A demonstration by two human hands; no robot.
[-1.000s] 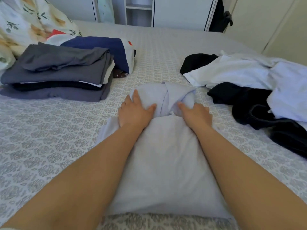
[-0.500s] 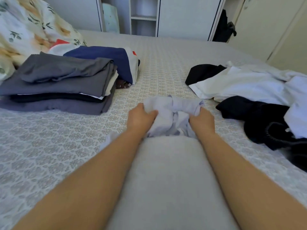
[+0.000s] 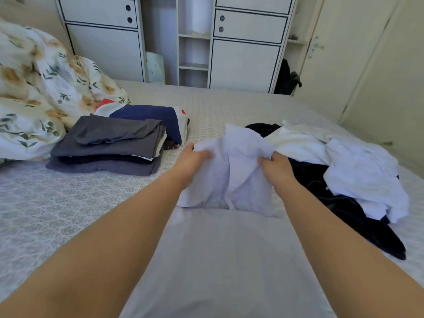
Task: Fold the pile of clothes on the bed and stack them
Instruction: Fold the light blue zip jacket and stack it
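A pale lavender garment [image 3: 231, 249] lies lengthwise on the bed between my forearms. Its far end is lifted off the bed and bunched. My left hand [image 3: 192, 160] grips the left side of that raised end and my right hand [image 3: 276, 167] grips the right side. A stack of folded dark grey clothes [image 3: 110, 145] sits at the left, with a folded navy piece [image 3: 156, 115] behind it. An unfolded heap of white clothes [image 3: 358, 166] and black clothes [image 3: 332, 198] lies at the right.
A floral duvet [image 3: 39, 92] is bunched at the far left. The patterned bedspread [image 3: 57, 207] covers the bed. White wardrobe doors and shelves [image 3: 195, 42] stand beyond the bed, and a door [image 3: 344, 65] is at the right.
My hands went from pressing flat on the garment to gripping its far end, then lifted that end up off the bed. The view tilted upward.
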